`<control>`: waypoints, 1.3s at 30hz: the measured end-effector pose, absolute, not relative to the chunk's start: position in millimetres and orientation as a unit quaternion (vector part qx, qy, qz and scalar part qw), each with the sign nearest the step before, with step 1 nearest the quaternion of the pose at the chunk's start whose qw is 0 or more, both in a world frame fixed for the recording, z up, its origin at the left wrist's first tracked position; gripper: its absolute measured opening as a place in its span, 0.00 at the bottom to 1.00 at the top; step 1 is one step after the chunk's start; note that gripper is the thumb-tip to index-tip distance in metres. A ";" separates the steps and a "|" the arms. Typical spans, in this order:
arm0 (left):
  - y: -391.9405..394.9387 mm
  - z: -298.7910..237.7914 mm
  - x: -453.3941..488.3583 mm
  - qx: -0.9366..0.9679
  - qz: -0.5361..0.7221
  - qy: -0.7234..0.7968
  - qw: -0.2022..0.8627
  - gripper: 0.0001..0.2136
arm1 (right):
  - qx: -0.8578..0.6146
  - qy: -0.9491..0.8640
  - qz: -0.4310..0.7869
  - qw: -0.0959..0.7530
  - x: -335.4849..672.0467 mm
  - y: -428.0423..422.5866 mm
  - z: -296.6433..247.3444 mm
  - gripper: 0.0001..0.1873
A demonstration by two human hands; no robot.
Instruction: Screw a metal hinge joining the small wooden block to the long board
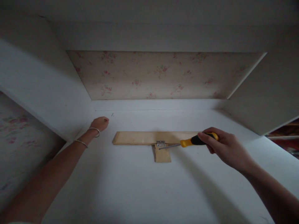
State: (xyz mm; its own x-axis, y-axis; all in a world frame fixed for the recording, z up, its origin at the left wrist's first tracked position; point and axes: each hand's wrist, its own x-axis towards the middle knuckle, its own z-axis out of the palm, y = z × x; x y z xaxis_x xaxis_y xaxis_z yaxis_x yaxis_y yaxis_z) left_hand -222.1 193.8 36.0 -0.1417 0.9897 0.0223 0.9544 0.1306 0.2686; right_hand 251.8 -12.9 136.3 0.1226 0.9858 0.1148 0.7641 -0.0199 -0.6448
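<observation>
My right hand [217,141] is wrapped round the yellow and black handle of a screwdriver [186,142], whose shaft points left. Its tip lies over a small wooden block [163,156], just below a metal hinge [160,144]; whether it touches is hard to tell. The hinge bridges the block and a long wooden strip [133,137] lying across the white surface. Off to the left of the strip, my left hand [100,123] is closed in a fist, and anything inside it is hidden. Two bracelets circle that wrist.
Beneath the wood is a white surface [130,186], with a white panel [46,71] rising at the left and another panel [252,84] at the right. Floral wallpaper [149,74] shows behind. Dark shelves [286,132] appear at the far right edge.
</observation>
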 end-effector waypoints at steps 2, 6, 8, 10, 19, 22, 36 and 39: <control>209.1 33.3 -232.9 0.649 0.076 0.757 0.030 0.14 | -0.684 -0.622 0.213 0.317 251.5 -16.0 125.3 0.21; 235.4 23.1 -231.2 0.657 0.056 0.751 0.021 0.14 | -0.663 -0.587 0.281 0.370 247.7 -20.8 100.6 0.19; 249.0 19.0 -223.4 0.665 0.049 0.745 0.013 0.15 | -0.653 -0.566 0.320 0.389 244.7 -22.8 87.9 0.18; 262.4 15.9 -214.3 0.673 0.046 0.739 0.000 0.16 | -0.646 -0.545 0.348 0.405 241.2 -24.8 77.2 0.17; 295.8 1.8 -195.9 0.650 0.019 0.759 -0.032 0.18 | -0.643 -0.481 0.381 0.458 244.3 -24.0 57.9 0.17; 297.5 -1.6 -195.5 0.650 0.019 0.759 -0.039 0.17 | -0.643 -0.478 0.383 0.460 251.0 -18.9 52.6 0.18; 244.3 24.7 -166.7 0.743 0.164 0.649 0.016 0.16 | -0.634 -0.430 0.383 0.517 267.8 -37.8 21.6 0.16; 194.4 36.5 -150.2 0.754 0.266 0.593 0.096 0.17 | -0.617 -0.405 0.389 0.551 262.1 -45.4 20.5 0.16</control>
State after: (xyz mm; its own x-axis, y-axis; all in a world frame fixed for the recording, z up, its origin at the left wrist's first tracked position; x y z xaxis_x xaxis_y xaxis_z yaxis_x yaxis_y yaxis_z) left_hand -150.2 194.4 36.5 0.1555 0.9451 0.2875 0.8426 -0.2788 0.4608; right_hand 262.1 -45.4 20.5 0.3688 0.9289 -0.0348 0.0715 -0.0657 -0.9953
